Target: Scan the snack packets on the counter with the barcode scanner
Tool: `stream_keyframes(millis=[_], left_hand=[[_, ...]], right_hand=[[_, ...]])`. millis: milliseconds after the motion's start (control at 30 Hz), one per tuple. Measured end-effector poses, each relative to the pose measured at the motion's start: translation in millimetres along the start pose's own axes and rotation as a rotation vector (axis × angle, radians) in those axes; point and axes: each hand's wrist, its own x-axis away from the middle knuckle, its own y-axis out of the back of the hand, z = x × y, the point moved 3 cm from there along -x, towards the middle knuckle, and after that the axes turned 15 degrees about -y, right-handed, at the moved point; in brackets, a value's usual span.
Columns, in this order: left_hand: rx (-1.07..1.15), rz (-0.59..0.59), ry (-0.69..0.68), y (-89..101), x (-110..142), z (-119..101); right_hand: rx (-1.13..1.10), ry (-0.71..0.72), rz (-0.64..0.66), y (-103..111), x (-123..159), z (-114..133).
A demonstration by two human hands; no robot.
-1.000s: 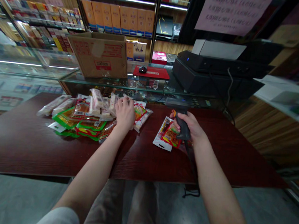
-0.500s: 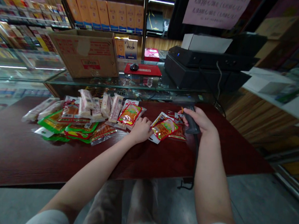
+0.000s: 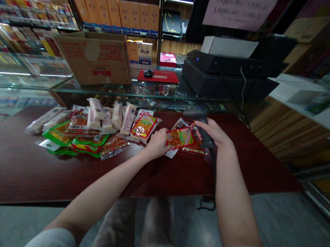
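My left hand [image 3: 157, 142] is closed on the left end of a red-edged snack packet [image 3: 181, 137], which is tilted up off the ones beneath it. In my right hand [image 3: 211, 131] is a black barcode scanner [image 3: 205, 138], fingers wrapped round its handle, its head above the packets. Other snack packets [image 3: 195, 150] lie under and beside the held one. Left of my left hand lies another red-edged packet [image 3: 144, 125], next to several pale wrapped bars [image 3: 128, 118] and a heap of green-edged packets [image 3: 56, 134].
The dark red wooden table [image 3: 97, 183] spans the front. Behind it, a glass counter carries an open cardboard box [image 3: 94, 62], a mouse [image 3: 148, 73] on a red mat [image 3: 165, 77], and black till equipment [image 3: 202, 79]. The scanner's cable [image 3: 214, 173] hangs over the table's front edge.
My left hand has taken hold of the red-edged packet and lifted its edge, turning it. The scanner in my right hand has shifted slightly left, toward the packet.
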Motion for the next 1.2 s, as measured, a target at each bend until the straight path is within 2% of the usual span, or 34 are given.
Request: stream_keyframes(millis=[133, 233, 467, 567, 633, 733, 933, 1100, 1200], left_hand=[[-0.007, -0.229, -0.099, 10.7, 1, 4], [0.163, -0.311, -0.125, 12.9, -2, 14], [0.629, -0.593, 0.115, 15.8, -12, 51], [0.928, -0.694, 0.122, 16.5, -15, 59], [1.025, -0.766, 0.097, 21.1, -14, 61], [0.925, -0.842, 0.075, 32.2, -9, 62], [0.643, -0.807, 0.068, 42.4, -6, 61], [0.527, -0.797, 0.072, 41.7, -6, 63], [0.511, -0.830, 0.040, 42.0, -6, 63]], right_hand=[[-0.012, 0.031, -0.005, 1, 1, 2], [-0.043, 0.051, -0.002, 1, 3, 5], [-0.209, 0.155, 0.041, 0, 13, 14], [-0.220, 0.198, 0.092, -5, 17, 15], [-0.221, 0.207, 0.141, -11, 17, 15], [-0.194, 0.182, 0.230, -26, 14, 11], [-0.085, 0.118, 0.377, -56, 13, 5], [-0.053, 0.129, 0.379, -62, 15, 7], [-0.062, 0.136, 0.394, -63, 16, 8]])
